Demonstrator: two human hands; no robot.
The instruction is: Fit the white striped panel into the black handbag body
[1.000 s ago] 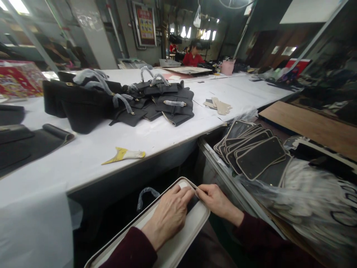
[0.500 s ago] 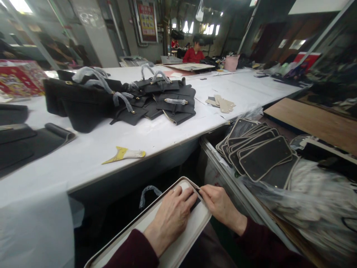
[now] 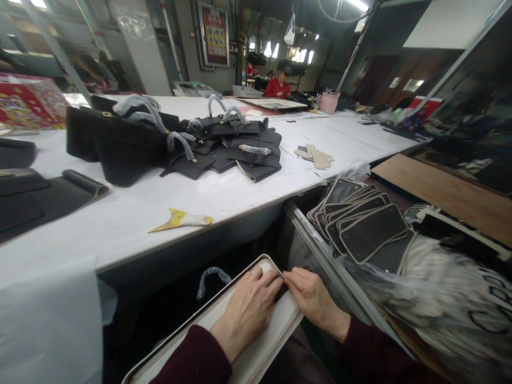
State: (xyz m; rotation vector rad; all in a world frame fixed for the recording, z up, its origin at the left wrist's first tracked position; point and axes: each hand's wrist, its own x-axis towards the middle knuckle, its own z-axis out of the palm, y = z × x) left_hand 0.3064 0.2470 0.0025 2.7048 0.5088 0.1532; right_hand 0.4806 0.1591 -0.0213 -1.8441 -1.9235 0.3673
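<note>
A long cream bag piece [image 3: 276,332] with rounded corners and a raised, dark-lined rim lies slanting across my lap. My left hand [image 3: 248,308] rests on its top with the fingers bent and close together, pressing near the far end. Under those fingertips shows a narrow dark patch, mostly covered. At the far right corner, my right hand [image 3: 314,297] pinches the rim between thumb and fingers. Something small and dark is at that pinch, too small to name. Behind the piece, a plastic-wrapped handle [image 3: 212,274] sticks up in the shadow below the table.
Black handbags [image 3: 128,141] with wrapped handles stand on the white table [image 3: 240,200]. A yellow-and-white pointed scrap [image 3: 180,220] lies near its edge. To the right, dark panels with pale borders [image 3: 374,232] are stacked beside plastic-covered pieces [image 3: 436,298]. A person in red [image 3: 277,86] sits far back.
The view has tilted and shifted slightly. My right hand has moved a little closer to my left fingers at the corner, still pinching the rim. My left hand stays on the piece.
</note>
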